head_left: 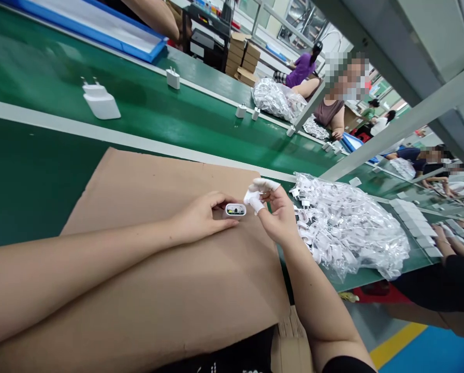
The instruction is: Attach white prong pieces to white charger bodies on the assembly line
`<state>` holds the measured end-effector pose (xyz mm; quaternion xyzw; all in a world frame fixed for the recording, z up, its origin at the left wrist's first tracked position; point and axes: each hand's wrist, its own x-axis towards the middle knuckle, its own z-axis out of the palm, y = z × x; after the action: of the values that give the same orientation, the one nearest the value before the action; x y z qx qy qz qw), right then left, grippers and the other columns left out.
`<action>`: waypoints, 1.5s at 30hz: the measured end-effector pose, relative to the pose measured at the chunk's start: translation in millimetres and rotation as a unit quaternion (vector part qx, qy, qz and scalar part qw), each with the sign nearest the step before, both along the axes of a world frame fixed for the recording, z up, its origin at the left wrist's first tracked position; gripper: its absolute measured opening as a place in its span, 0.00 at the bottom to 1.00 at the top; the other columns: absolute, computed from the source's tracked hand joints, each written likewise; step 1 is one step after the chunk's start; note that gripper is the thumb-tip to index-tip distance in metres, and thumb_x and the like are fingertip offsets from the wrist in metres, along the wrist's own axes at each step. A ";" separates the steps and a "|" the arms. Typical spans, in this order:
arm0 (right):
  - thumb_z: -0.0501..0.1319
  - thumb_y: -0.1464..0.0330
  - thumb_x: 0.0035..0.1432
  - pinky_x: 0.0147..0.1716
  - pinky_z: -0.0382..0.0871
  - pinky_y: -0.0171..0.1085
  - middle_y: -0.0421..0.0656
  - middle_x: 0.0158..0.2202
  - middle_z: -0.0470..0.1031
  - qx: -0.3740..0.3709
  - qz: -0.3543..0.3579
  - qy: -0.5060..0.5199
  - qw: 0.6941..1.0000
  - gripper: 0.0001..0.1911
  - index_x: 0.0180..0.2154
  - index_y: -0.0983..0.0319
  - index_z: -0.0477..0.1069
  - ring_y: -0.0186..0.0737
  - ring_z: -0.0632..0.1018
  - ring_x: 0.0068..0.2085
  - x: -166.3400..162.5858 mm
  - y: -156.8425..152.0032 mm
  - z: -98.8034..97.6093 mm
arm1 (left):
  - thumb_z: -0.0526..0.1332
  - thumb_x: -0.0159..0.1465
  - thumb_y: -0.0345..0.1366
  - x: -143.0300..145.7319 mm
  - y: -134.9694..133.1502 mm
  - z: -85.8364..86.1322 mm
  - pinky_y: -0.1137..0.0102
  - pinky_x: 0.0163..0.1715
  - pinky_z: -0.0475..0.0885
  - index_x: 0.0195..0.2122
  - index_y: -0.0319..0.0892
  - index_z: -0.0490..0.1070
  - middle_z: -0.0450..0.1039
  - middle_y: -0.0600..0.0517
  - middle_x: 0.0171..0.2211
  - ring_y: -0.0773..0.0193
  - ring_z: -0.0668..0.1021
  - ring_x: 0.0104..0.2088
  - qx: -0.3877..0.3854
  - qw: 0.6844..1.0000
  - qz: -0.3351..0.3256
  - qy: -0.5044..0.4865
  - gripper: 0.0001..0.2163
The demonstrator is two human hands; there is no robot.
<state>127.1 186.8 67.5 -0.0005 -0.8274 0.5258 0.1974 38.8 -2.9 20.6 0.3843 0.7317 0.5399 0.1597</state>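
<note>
My left hand [201, 217] grips a white plastic charger housing [235, 210] between thumb and fingers, above a sheet of brown cardboard [170, 186]. The housing's open end faces me, and green and dark electronic parts show inside. Just to its right, my right hand [276, 210], with white covers on its fingertips, pinches a small white plastic piece [251, 197]. That piece is apart from the housing, and its exact shape is partly hidden by the fingers.
A clear bag of white charger parts [352, 228] lies right of the cardboard. White plug chargers, one of them close [101, 101], stand along the green conveyor belt [146, 111]. A blue tray [156, 51] sits beyond. Slanting metal posts [379, 124] and co-workers are at right.
</note>
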 end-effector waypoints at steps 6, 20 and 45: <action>0.60 0.75 0.61 0.53 0.74 0.46 0.47 0.52 0.79 0.243 0.060 0.026 0.968 0.24 0.58 0.55 0.69 0.44 0.79 0.50 12.5 3.5 9.7 | 0.68 0.61 0.50 -1.1 0.7 -1.1 0.59 0.48 0.75 0.47 0.47 0.80 0.80 0.49 0.44 0.52 0.80 0.45 0.005 1.000 -0.009 -0.026 0.17; 0.61 0.76 0.60 0.47 0.74 0.43 0.43 0.43 0.82 0.299 0.037 0.063 0.951 0.13 0.44 0.57 0.77 0.44 0.80 0.45 0.6 -6.9 -6.3 | 0.68 0.60 0.50 -3.3 0.7 -3.5 0.60 0.45 0.73 0.43 0.45 0.79 0.79 0.49 0.40 0.52 0.79 0.44 0.005 1.000 -0.005 -0.020 0.17; 0.70 0.67 0.56 0.48 0.71 0.46 0.51 0.54 0.74 0.390 -0.109 -0.194 0.894 0.23 0.55 0.59 0.75 0.55 0.73 0.55 13.7 45.7 25.6 | 0.72 0.55 0.50 -48.7 5.0 15.3 0.63 0.44 0.74 0.47 0.44 0.82 0.82 0.47 0.43 0.54 0.81 0.41 -0.031 0.985 0.159 -0.061 0.22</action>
<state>140.8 232.5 93.1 -0.1160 -0.9825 0.1257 0.0732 -9.9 2.1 35.9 0.2243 0.7888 0.5578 0.1278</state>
